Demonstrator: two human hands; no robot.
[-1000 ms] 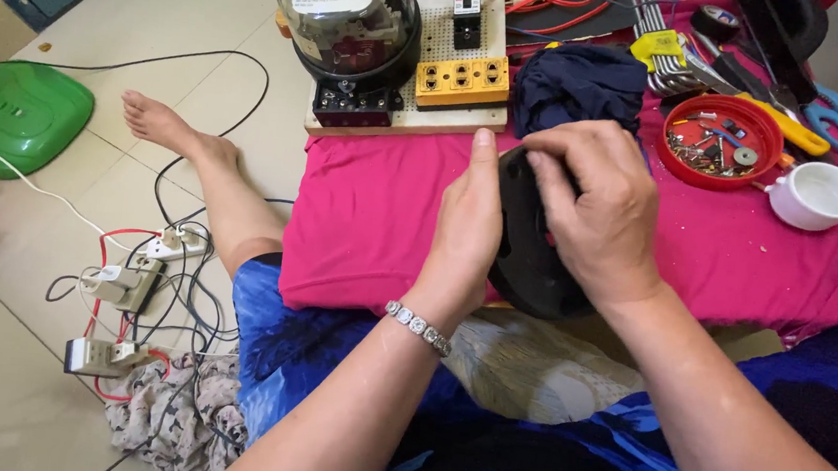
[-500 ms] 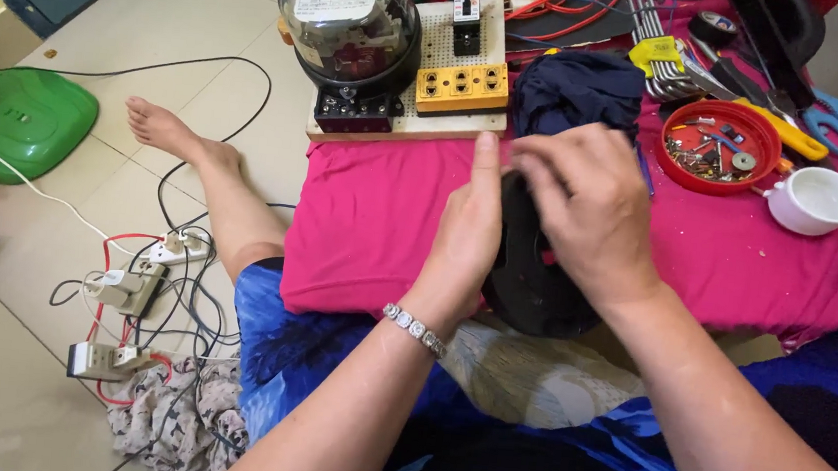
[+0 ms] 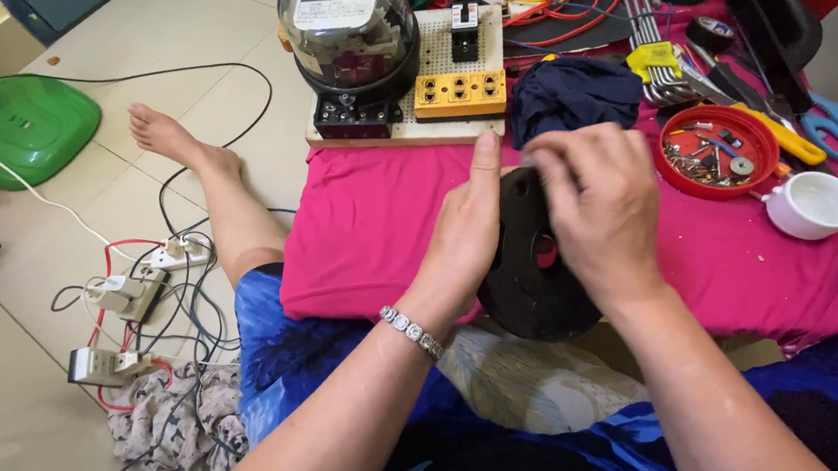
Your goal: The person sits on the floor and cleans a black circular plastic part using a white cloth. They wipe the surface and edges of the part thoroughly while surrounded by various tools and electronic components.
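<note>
Over the pink cloth (image 3: 379, 232) at the table's near edge, the left hand (image 3: 467, 234) braces the black round housing (image 3: 534, 294) upright while the right hand (image 3: 595, 215) pinches its top rim, so firm, steady support should keep it from rolling.

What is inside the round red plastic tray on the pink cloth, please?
The round red plastic tray holds small screws, a metal washer and other small metal bits. Whatever lies beneath that pile is covered.

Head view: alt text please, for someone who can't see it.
Both hands, left hand and right hand, hold a black round part upright over a pink cloth. Behind it stand an electricity meter and a red dish of screws.
</note>
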